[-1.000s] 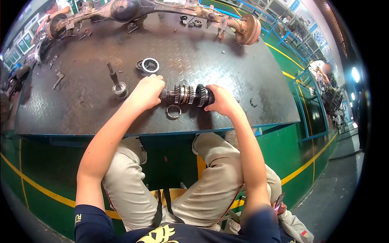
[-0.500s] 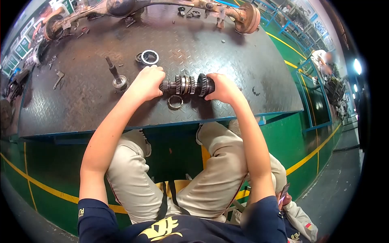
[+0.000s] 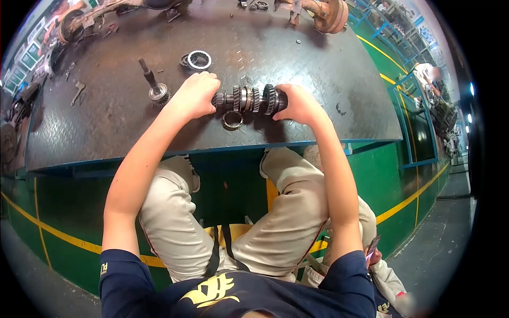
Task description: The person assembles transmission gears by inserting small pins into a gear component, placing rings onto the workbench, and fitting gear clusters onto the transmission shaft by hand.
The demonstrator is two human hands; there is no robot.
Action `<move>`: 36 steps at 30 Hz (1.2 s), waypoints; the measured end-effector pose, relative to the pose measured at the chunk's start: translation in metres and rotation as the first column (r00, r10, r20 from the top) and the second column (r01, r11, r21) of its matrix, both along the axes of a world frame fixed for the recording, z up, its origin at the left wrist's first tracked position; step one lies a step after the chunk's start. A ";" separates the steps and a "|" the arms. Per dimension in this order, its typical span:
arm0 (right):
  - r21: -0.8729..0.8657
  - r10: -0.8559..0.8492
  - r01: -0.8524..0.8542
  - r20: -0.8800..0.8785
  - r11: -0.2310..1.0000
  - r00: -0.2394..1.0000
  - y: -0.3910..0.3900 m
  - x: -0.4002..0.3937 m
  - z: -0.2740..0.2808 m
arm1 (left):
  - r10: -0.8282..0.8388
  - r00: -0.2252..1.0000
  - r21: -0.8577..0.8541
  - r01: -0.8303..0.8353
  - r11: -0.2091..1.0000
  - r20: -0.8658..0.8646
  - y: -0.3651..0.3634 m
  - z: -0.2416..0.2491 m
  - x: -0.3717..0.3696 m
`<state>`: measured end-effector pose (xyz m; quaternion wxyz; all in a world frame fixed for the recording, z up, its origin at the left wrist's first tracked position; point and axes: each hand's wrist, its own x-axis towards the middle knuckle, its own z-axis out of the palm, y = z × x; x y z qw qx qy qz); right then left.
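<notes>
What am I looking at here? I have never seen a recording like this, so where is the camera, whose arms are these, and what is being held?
The camera sits on a seated person's head, looking down at their own arms and knees. Both hands grip a gear shaft, lying sideways on a dark steel table: the left hand at one end, the right hand at the other. Just in front of the shaft lies a loose metal ring. Farther back are a second, shorter shaft and a bearing ring. A large axle lies along the far edge.
</notes>
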<state>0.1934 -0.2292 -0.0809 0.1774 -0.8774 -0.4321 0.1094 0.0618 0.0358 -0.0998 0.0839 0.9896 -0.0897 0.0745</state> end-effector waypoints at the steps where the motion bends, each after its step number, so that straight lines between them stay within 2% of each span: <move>1: -0.003 0.000 0.000 0.002 1.000 1.000 0.001 0.000 0.002 | -0.004 1.000 0.006 0.004 1.000 0.006 -0.001 0.001 -0.001; 8: -0.017 0.005 -0.005 -0.018 1.000 1.000 0.001 0.003 0.000 | 0.018 0.999 0.083 -0.015 0.996 -0.043 -0.004 0.002 0.002; 13: 0.018 0.010 -0.010 0.021 1.000 1.000 0.001 0.002 -0.004 | 0.083 0.991 0.030 -0.080 0.996 -0.106 -0.003 0.001 0.003; 15: 0.012 0.001 -0.001 0.035 1.000 0.999 0.002 0.003 -0.006 | 0.047 0.997 -0.199 -0.058 0.978 -0.062 -0.005 -0.004 0.007; 16: 0.006 -0.008 0.008 0.050 1.000 0.999 0.002 0.003 -0.007 | 0.047 0.997 -0.201 -0.059 0.978 -0.063 -0.005 -0.004 0.009; 18: -0.001 -0.010 0.010 0.047 1.000 0.999 0.002 0.003 -0.008 | 0.041 0.996 -0.099 -0.048 0.994 -0.076 -0.005 -0.003 0.013; 26: 0.008 -0.046 0.045 0.072 0.999 0.996 0.005 0.000 -0.006 | 0.038 0.999 -0.121 -0.042 0.992 -0.031 0.003 -0.013 0.022; 28: 0.023 -0.025 0.021 0.154 1.000 0.988 0.006 0.003 -0.010 | 0.037 0.999 -0.133 -0.041 0.990 -0.030 0.004 -0.014 0.023; 36: 0.024 -0.050 0.048 0.093 0.999 0.994 0.007 0.007 -0.008 | 0.056 0.996 -0.128 -0.064 0.990 -0.066 0.002 -0.013 0.022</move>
